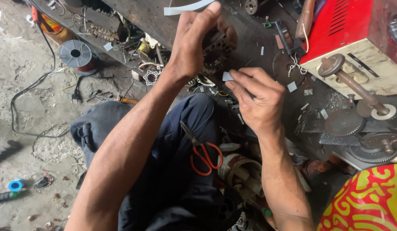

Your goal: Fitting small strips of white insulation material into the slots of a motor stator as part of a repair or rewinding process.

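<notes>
Left hand [192,42] grips a rusty slotted stator [217,49] – mostly hidden behind its fingers. Right hand [258,100], at 4 o'clock, pinches a small pale paper slip [227,76].

Materials and finish: workshop floor and table.

Left hand [192,47] holds a dull, grimy metal stator core [217,49]; right hand [258,100] pinches a matt pale paper slip [227,76]. Scissors [202,154]: glossy orange plastic handles, dark metal blades. Trousers [173,171]: matt dark cloth. Table [164,21]: rough, stained wood. Machine housing [344,25]: glossy red painted metal. Floor [31,107]: rough concrete.
</notes>
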